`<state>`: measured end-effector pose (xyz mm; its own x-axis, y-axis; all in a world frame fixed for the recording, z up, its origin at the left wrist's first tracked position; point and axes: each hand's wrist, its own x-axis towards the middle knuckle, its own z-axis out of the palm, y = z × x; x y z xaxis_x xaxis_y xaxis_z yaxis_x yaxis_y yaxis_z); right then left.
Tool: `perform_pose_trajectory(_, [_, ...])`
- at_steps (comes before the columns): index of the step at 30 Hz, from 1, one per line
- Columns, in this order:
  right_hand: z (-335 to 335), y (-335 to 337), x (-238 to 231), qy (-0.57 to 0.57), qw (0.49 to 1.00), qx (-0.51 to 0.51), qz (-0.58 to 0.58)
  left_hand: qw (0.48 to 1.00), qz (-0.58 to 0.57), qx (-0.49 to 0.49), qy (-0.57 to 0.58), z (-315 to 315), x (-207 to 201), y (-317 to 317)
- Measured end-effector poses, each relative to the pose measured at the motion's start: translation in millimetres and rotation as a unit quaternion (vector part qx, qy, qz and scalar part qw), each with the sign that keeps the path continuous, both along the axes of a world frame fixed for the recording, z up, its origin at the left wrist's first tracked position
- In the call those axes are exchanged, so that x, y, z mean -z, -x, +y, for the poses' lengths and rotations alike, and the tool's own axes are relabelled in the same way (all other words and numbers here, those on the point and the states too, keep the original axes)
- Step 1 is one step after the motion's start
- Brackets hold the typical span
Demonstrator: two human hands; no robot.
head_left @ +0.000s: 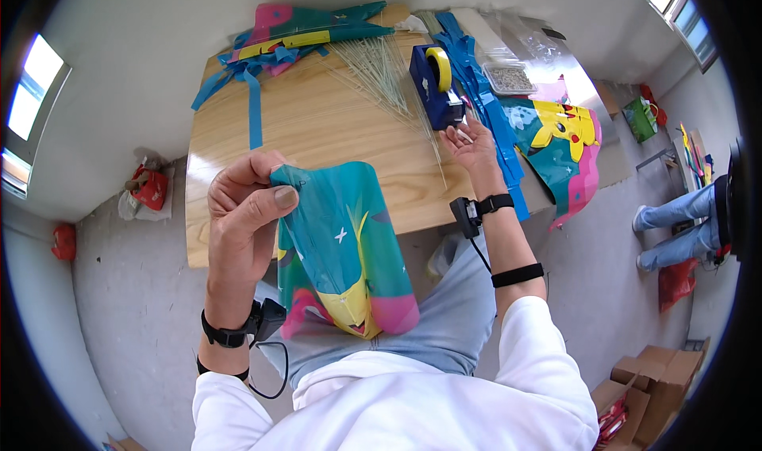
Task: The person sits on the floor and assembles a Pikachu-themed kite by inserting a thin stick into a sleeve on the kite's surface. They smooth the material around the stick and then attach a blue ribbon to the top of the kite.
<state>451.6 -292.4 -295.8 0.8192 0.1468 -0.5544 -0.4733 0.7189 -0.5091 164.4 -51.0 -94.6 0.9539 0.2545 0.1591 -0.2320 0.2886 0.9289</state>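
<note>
My left hand (250,205) pinches the upper left corner of a thin printed plastic sheet (349,237), teal with yellow and pink, which hangs down over my lap. My right hand (474,145) is stretched out at the near end of a dark blue tape dispenser (429,94) that carries a roll of yellow tape (439,69). Its fingers are curled together at the dispenser's tip. Something small and whitish shows between them, too small to name.
The wooden table (333,110) bears thin pale rods (381,74), blue strips (476,78), a pile of printed sheets (309,32) and another sheet (559,134) at the right. A clear box (509,80) of small bits stands behind it. Cardboard boxes (655,379) lie on the floor; a person (683,221) stands far right.
</note>
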Motion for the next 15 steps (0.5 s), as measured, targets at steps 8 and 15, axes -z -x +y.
perform_pose_trajectory(8, [13.1,-25.6,26.4,0.023,0.999,0.003,-0.027,1.0,0.006,-0.001,0.023,-1.1,0.9,-2.6])
perform_pose_trajectory(15, [12.5,-26.3,33.3,0.352,0.935,0.034,0.003,0.999,-0.014,0.006,0.048,-6.0,-4.5,1.4])
